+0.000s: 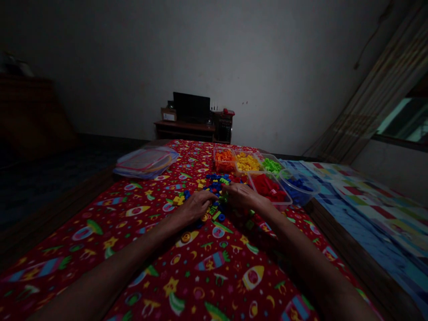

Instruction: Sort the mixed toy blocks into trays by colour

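A loose pile of small toy building blocks [219, 179] in blue, yellow, green and a little red lies on a red patterned cloth [214, 285]. My left hand [197, 206] reaches into its near left side, fingers bent together at the blocks. From the other side my right hand [240, 195] comes in over the pile with its fingers pinched downward. Whatever sits between the fingertips of either hand is too small and dark to make out. Yellow blocks [179, 200] lie left of my left hand, and a round yellow piece [186, 237] rests nearer to me.
Clear tubs hold sorted blocks: orange [224, 159], yellow [247, 162], green [272, 166], red [267, 186] and blue [299, 188]. Stacked plastic lids [145, 161] lie at the left. A monitor [191, 107] stands on a desk beyond; blue bedding [354, 223] is at the right.
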`<state>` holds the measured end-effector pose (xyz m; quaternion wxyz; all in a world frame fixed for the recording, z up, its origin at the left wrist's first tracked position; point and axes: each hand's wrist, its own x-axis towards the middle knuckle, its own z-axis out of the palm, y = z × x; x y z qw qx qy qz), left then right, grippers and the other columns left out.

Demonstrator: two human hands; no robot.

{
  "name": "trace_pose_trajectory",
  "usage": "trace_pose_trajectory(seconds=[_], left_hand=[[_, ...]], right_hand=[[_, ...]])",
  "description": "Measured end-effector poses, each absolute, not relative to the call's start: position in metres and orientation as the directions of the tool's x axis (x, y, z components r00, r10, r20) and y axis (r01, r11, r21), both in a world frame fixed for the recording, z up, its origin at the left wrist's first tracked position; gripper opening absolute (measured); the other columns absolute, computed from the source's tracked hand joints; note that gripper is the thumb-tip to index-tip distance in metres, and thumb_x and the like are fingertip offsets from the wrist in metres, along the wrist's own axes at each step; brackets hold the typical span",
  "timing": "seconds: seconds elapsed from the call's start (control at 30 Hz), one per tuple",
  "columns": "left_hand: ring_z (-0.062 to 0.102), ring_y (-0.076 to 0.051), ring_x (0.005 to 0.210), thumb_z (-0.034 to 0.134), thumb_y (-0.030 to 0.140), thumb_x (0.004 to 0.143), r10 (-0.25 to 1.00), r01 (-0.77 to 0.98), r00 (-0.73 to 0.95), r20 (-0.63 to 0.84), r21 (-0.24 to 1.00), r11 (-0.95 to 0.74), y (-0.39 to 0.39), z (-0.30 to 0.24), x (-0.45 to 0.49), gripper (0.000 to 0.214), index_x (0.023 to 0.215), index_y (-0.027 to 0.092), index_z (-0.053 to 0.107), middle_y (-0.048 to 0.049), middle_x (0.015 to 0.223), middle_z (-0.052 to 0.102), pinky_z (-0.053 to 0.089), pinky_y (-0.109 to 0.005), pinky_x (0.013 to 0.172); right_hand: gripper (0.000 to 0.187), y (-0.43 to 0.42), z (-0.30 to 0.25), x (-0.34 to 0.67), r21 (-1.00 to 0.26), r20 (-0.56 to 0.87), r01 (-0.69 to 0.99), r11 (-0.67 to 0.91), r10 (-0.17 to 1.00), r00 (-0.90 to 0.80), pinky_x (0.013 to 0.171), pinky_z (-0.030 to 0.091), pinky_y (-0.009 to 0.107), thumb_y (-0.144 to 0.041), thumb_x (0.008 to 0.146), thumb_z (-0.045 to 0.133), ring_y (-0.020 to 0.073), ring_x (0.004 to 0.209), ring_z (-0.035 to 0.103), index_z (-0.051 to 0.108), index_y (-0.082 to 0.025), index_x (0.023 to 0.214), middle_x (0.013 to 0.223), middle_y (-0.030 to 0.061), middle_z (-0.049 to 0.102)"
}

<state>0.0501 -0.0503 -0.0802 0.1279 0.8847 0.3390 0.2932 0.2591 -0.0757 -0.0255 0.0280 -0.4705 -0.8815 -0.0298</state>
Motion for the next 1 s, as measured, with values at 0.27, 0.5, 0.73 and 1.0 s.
trace_pose_trajectory(seconds=[0.27, 0.5, 0.73, 1.0], left_hand=[[0.064, -0.016, 0.086, 0.039, 0.012, 0.080, 0.666, 0.521, 0.608, 0.433, 0.415, -0.745, -0.050, -0.079, 0.050, 0.034, 0.096, 0.018, 0.069, -0.0052, 0.092, 0.070, 0.049, -0.028, 0.082], [0.064, -0.017, 0.086, 0.039, 0.011, 0.079, 0.662, 0.526, 0.610, 0.435, 0.402, -0.749, -0.050, -0.078, 0.050, 0.035, 0.096, 0.016, 0.068, -0.0065, 0.092, 0.070, 0.050, -0.029, 0.082], [0.064, -0.017, 0.088, 0.038, 0.013, 0.079, 0.656, 0.507, 0.605, 0.451, 0.417, -0.754, -0.047, -0.082, 0.049, 0.035, 0.095, 0.019, 0.068, -0.0050, 0.094, 0.070, 0.049, -0.029, 0.083], [0.065, -0.016, 0.084, 0.040, 0.013, 0.079, 0.667, 0.499, 0.604, 0.436, 0.446, -0.743, -0.052, -0.074, 0.048, 0.033, 0.094, 0.020, 0.069, -0.0043, 0.090, 0.071, 0.051, -0.027, 0.079]], right_hand=[[0.032, -0.087, -0.018, 0.250, 0.125, 0.044, 0.829, 0.545, 0.832, -0.553, 0.071, 0.038, 0.026, -0.017, 0.087, 0.046, 0.0196, 0.092, 0.058, 0.053, -0.017, 0.118, 0.105, 0.0123, 0.063], [0.028, -0.079, -0.023, 0.252, 0.071, 0.093, 0.837, 0.543, 0.832, -0.548, 0.062, 0.032, 0.024, -0.020, 0.084, 0.051, 0.0159, 0.078, 0.056, 0.053, -0.016, 0.111, 0.092, 0.0087, 0.064], [0.020, -0.075, -0.002, 0.281, -0.103, 0.268, 0.829, 0.549, 0.818, -0.509, 0.058, 0.028, 0.022, -0.022, 0.081, 0.055, 0.0117, 0.069, 0.046, 0.054, -0.015, 0.099, 0.084, 0.0043, 0.059], [0.024, -0.037, 0.036, 0.345, -0.066, 0.318, 0.954, 0.294, 0.912, -0.259, 0.058, 0.029, 0.021, -0.020, 0.077, 0.058, 0.0112, 0.066, 0.048, 0.060, -0.014, 0.100, 0.083, 0.0054, 0.062]])
